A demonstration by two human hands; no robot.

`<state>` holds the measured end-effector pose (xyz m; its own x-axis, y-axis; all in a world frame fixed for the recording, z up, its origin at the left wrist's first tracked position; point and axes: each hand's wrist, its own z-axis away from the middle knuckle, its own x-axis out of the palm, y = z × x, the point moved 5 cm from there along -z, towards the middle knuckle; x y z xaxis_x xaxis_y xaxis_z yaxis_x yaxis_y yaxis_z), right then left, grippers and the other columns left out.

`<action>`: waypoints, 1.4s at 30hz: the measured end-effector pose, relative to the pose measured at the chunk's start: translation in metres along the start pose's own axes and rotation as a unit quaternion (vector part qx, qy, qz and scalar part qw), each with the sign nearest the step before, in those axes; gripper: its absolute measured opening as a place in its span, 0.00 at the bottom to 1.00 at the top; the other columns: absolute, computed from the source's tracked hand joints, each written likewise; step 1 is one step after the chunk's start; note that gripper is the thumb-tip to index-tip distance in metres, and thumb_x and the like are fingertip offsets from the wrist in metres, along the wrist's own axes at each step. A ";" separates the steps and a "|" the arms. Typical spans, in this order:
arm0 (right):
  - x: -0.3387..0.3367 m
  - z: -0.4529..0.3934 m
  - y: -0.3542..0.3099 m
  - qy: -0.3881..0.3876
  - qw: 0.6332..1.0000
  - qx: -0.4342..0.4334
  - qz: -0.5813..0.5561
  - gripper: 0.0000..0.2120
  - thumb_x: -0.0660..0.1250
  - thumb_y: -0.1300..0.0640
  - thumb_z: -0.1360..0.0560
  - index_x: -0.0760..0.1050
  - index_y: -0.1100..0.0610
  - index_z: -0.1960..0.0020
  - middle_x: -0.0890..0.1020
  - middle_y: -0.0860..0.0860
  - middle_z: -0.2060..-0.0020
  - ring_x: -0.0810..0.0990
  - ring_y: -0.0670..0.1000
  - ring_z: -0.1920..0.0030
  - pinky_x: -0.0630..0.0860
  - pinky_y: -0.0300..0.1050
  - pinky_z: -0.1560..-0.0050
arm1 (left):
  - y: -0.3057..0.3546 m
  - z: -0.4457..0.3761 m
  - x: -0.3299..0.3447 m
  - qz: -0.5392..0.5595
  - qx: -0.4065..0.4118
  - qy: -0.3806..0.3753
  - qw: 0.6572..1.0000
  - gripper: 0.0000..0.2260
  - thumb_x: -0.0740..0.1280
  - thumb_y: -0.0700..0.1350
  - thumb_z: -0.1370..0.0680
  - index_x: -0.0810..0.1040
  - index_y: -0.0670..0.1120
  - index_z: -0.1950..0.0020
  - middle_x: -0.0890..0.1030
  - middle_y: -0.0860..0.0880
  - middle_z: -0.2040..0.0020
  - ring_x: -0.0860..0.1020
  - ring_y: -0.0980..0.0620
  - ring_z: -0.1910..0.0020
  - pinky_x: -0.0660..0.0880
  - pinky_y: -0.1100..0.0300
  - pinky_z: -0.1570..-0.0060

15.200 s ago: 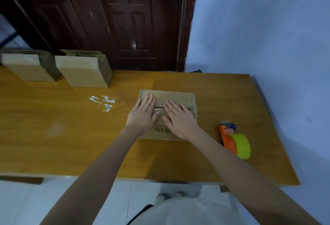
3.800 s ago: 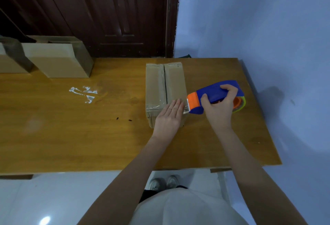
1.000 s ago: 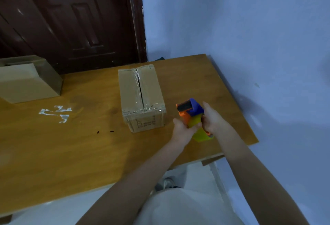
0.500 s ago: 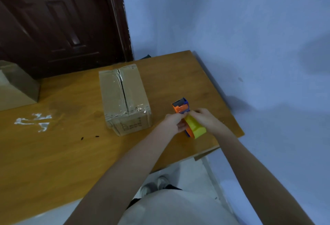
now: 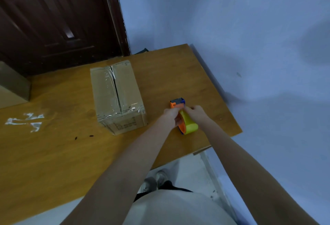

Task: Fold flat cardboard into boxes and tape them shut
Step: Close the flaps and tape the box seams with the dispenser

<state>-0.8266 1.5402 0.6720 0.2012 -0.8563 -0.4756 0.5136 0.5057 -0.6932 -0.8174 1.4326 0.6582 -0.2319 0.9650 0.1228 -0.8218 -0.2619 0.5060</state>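
Note:
A closed cardboard box [image 5: 117, 96] stands on the wooden table [image 5: 53, 153], with clear tape along its top seam and over its near edge. To its right, near the table's right edge, sits the orange, blue and yellow tape dispenser [image 5: 185, 121]. My left hand [image 5: 172, 116] grips its left side, fingers curled against the orange body. My right hand [image 5: 197, 112] holds it from the right, fingers curled over the top. Both hands are clear of the box.
Another cardboard box [image 5: 12, 89] stands at the far left, partly out of frame. White tape scraps [image 5: 25, 121] stick to the table on the left. A dark door [image 5: 53, 19] lies behind, and a blue wall [image 5: 250, 46] borders the table on the right.
Both hands have lowered the tape dispenser towards the table, to the right of the box. The camera has swung right, so the box now sits further left in view.

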 end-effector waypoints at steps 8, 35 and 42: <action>0.003 -0.009 -0.001 0.000 0.993 0.027 0.117 0.21 0.53 0.43 0.20 0.72 0.60 0.43 0.76 0.56 0.50 0.75 0.52 0.56 0.70 0.44 0.58 | 0.019 0.008 -0.011 -0.161 0.076 0.028 0.984 0.11 0.59 0.44 0.20 0.74 0.40 0.42 0.78 0.41 0.48 0.78 0.44 0.53 0.76 0.54 0.62; 0.125 0.077 -0.089 -0.135 0.954 -0.231 -0.135 0.24 0.49 0.52 0.16 0.48 0.52 0.22 0.51 0.44 0.23 0.50 0.41 0.25 0.49 0.34 0.31 | -0.002 0.088 -0.211 -0.022 0.329 0.160 0.930 0.23 0.52 0.52 0.17 0.53 0.50 0.22 0.58 0.52 0.24 0.56 0.52 0.25 0.54 0.59 0.30; 0.096 0.050 -0.075 -0.092 0.960 -0.227 -0.139 0.19 0.53 0.54 0.17 0.64 0.54 0.27 0.68 0.49 0.31 0.66 0.47 0.30 0.64 0.48 0.29 | -0.001 0.084 -0.253 -0.005 0.362 0.141 0.922 0.18 0.53 0.50 0.17 0.72 0.43 0.32 0.75 0.48 0.35 0.72 0.50 0.35 0.68 0.54 0.34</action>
<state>-0.8037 1.4149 0.7054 0.2751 -0.9474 -0.1636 0.1615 0.2133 -0.9635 -0.7144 1.1901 0.6990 -0.4359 0.8980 -0.0597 -0.2861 -0.0754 0.9552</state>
